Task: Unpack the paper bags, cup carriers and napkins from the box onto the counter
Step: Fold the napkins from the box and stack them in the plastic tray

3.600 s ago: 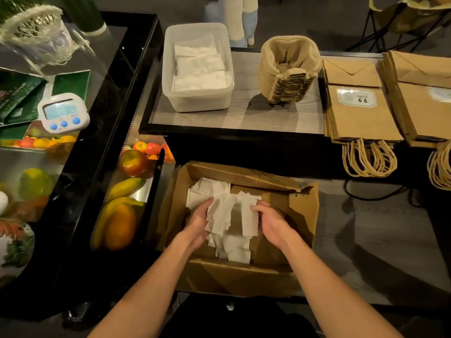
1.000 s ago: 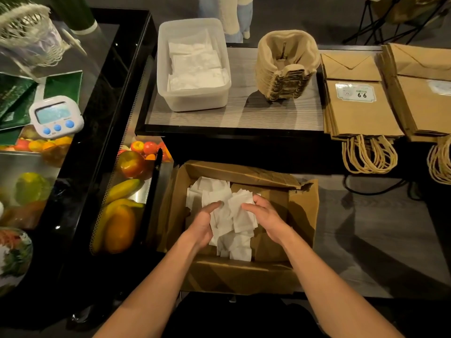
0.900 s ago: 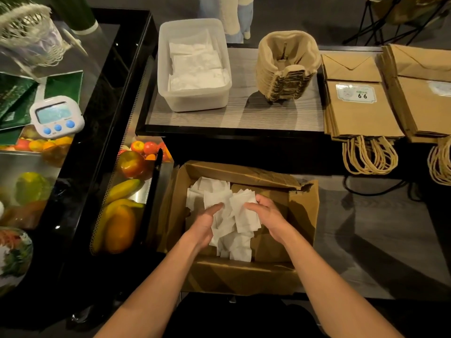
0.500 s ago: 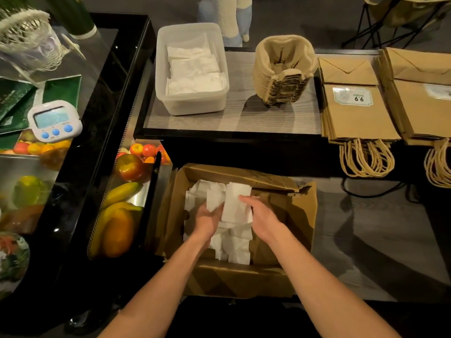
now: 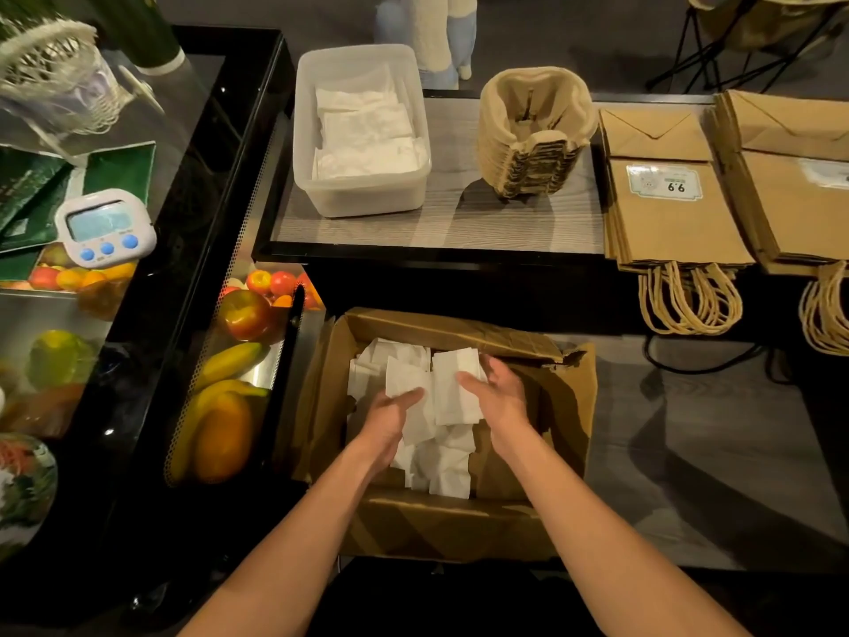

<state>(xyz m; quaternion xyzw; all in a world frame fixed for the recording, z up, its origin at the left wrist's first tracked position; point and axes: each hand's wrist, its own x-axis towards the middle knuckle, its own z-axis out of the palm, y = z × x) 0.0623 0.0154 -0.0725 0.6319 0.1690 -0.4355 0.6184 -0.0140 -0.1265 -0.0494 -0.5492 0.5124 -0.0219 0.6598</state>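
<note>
1. Head view, hands: your left hand (image 5: 393, 418) and right hand (image 5: 498, 397) are both down in the box (image 5: 459, 526) at 6 o'clock. They are released rather than clenched, fingers fairly straight, palms facing each other and pressing a loose sheaf of napkins (image 5: 436, 397) between them. Whether your right fingertips hook behind the far sheets is hidden.
2. Head view, the load: the napkins are fanned and uneven, some standing up between your palms, others lying flat on the box floor toward 6 o'clock. That looks like a bundle that sheds sheets if you lift on palm pressure alone.
3. Head view, doing it well: slide your fingers under the lowest sheets, square the edges together, then close your thumbs over the top before lifting.
4. Head view, destination: the plastic tub (image 5: 363, 131) sits on the counter (image 5: 505, 223) at 11 o'clock from the box and already holds flat white napkins. Carry the bundle level and lay it flat on those.
5. Head view, clearance: lift straight up past the crumpled far flap at 12 o'clock before moving forward.
6. Head view, neighbours: the cup carriers (image 5: 533, 131) stand at 1 o'clock just beside the tub and the paper bags (image 5: 666, 200) at 2 o'clock, so only napkins appear to be left.
</note>
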